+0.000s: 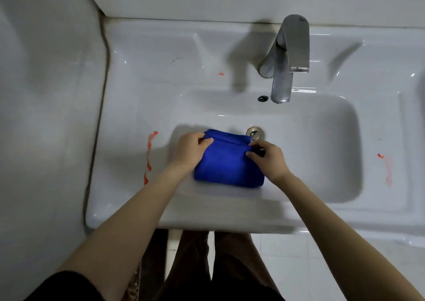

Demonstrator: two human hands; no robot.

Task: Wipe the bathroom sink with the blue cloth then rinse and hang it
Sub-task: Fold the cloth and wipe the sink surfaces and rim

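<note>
head view, looking straight down. we note the blue cloth (226, 162) folded into a thick pad, lying inside the sink (122, 197) on the near left slope of the basin. its far right corner sits just beside the drain (255, 133).

left hand (192, 151) grips the cloth's far left corner, fingers curled over the folded edge, thumb on top. right hand (270, 160) pinches the far right corner between thumb and bent fingers. both forearms are bare and reach in over the front rim.

faucet (287, 54) stands on the back ledge, its spout hanging over the far side of the basin. overflow hole (262, 98) sits just left of the spout tip.

we log orange smears on the white ledges: a long streak (150, 144) on the left ledge near the left hand, a thinner streak (386, 167) on the right ledge, and a small dab (220, 73) on the back ledge left of the faucet.

grey wall (46, 93) meets the sink's left side. dark trousers (230, 254) show below the front rim.
</note>
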